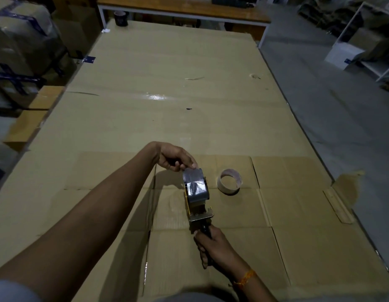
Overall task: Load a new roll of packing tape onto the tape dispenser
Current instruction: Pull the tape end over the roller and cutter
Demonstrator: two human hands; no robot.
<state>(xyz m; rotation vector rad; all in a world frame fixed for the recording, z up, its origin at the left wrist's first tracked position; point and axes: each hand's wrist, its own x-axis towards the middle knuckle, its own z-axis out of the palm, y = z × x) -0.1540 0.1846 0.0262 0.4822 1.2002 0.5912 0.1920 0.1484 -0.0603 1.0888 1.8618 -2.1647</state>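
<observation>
1. The right hand (213, 247) is clenched around the handle of the dispenser (199, 211), likely to steady it on the cardboard (211, 83).
2. The roll (195, 188) already sits on the dispenser.
3. The left hand (175, 159), just beyond the roll, pinches the loose tape end (190, 172), seemingly to thread it.
4. The dispenser's long axis runs away from the person, handle nearest.
5. An empty core (229, 182) lies just right of the roll.

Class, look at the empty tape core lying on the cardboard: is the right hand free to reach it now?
Probably not yet. The right hand grips the dispenser handle; the empty core lies nearby with nothing blocking it.
</observation>
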